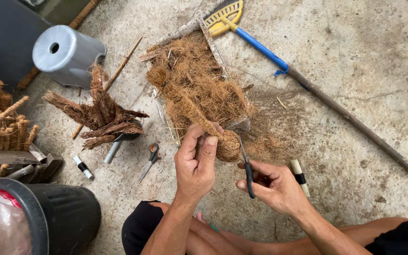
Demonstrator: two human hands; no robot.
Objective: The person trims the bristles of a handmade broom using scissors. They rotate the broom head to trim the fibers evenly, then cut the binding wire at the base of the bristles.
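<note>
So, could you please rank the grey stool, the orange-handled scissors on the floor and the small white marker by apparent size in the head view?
1. Grey stool, clearly largest.
2. Orange-handled scissors.
3. White marker, slightly shorter than the scissors; both lie at a similar distance, so this ranking seems fair.

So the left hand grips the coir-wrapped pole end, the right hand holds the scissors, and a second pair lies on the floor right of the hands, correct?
Not quite. In the head view the second pair of scissors lies left of the hands. The left hand does grip the coir-wrapped pole, and the right hand holds the black scissors.
</note>
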